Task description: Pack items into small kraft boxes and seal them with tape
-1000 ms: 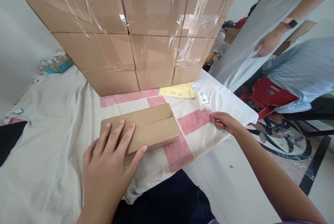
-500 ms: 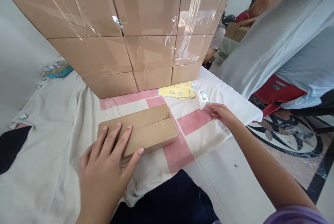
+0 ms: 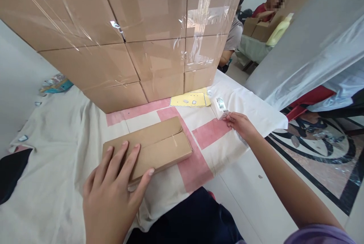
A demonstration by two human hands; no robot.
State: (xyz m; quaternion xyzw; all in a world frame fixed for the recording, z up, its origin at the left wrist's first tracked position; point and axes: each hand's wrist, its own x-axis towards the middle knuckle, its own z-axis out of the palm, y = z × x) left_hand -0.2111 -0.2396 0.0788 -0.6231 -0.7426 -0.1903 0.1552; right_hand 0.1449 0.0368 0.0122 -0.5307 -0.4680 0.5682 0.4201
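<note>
My left hand (image 3: 110,187) lies flat and open on the near left part of a flat brown cardboard box (image 3: 162,147), which rests on a white cloth with pink squares (image 3: 210,132). My right hand (image 3: 240,124) reaches out to the right, its fingertips at a small white packet (image 3: 219,106) lying on the cloth; whether they grip it is hidden. A yellow sheet (image 3: 189,99) lies just behind, at the foot of the stacked boxes.
A tall stack of taped cardboard boxes (image 3: 127,35) stands at the back of the table. The table edge (image 3: 256,168) runs along the right, with patterned floor beyond. A grey covered surface (image 3: 301,46) and a red chair (image 3: 309,98) stand right. Another person sits far back among boxes (image 3: 257,27).
My right hand has moved forward from the cloth up to the small white packet. The person standing at the right has left the view. My left hand stays on the box.
</note>
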